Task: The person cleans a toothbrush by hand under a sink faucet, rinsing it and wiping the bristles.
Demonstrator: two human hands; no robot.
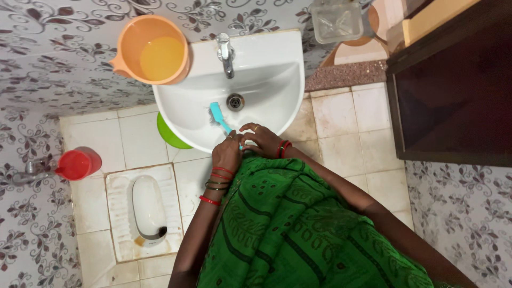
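Note:
I look down at a white wash basin (pixel 266 90) with a metal tap (pixel 226 54) and a drain (pixel 235 101). A turquoise brush (pixel 218 116) lies with its head inside the bowl near the drain. Both my hands meet at the basin's front rim on the brush handle. My left hand (pixel 227 154), with red and dark bangles on the wrist, is closed around the handle's end. My right hand (pixel 260 140), also with bangles, curls over the same handle from the right. Green patterned cloth covers my body below.
An orange jug (pixel 153 49) sits on the basin's left edge. A green round object (pixel 169 134) shows under the basin. A squat toilet pan (pixel 148 209) is set in the tiled floor, with a red mug (pixel 78 163) by a wall tap. A dark wooden door (pixel 453 90) stands at right.

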